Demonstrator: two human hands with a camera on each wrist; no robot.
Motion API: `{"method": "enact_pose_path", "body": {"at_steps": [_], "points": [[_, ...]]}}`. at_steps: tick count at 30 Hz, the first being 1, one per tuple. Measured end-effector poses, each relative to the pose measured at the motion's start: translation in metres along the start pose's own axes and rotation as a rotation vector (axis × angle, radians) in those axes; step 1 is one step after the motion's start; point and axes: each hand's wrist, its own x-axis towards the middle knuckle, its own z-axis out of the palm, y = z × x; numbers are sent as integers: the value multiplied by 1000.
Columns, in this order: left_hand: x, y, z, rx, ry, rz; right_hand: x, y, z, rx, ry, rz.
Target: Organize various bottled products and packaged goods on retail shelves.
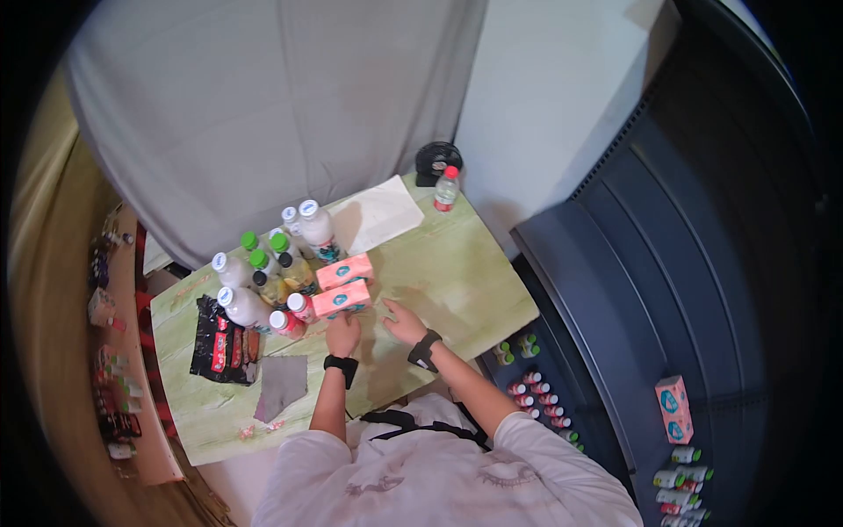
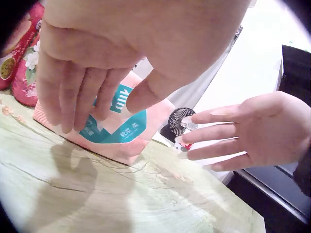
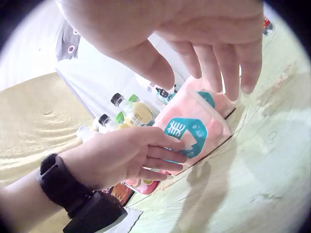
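Two pink tissue packs with teal labels lie one behind the other on the table, a nearer pack (image 1: pixel 342 299) and a farther pack (image 1: pixel 345 271). My left hand (image 1: pixel 343 335) is at the near side of the first pack. In the left wrist view its fingers (image 2: pixel 70 97) hang loosely extended over the pack's label, gripping nothing. To the right of the packs, my right hand (image 1: pixel 404 324) is held apart from them with fingers spread and nothing in it. Two red bottles with white caps (image 1: pixel 294 316) stand just left of the nearer pack.
White bottles (image 1: pixel 246 307), green-capped bottles and dark-capped bottles crowd the table's left half. A black snack bag (image 1: pixel 224 342) and a grey cloth (image 1: pixel 283 386) lie nearer. A red-capped bottle (image 1: pixel 446 189) and small fan (image 1: pixel 437 161) stand far back. Dark shelves (image 1: pixel 606 290) rise at right.
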Motion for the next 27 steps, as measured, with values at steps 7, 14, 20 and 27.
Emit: {"method": "enact_pose_path", "body": {"at_steps": [7, 14, 20, 27], "points": [[-14, 68, 32, 95, -107, 102, -79, 19, -82, 48, 230, 90], [-88, 227, 100, -151, -397, 491, -220, 26, -202, 104, 706, 190], [-199, 354, 152, -347, -739, 832, -372, 26, -295, 137, 1188, 267], [-320, 454, 236, -364, -959, 1086, -529, 75, -367, -127, 1555, 384]]}}
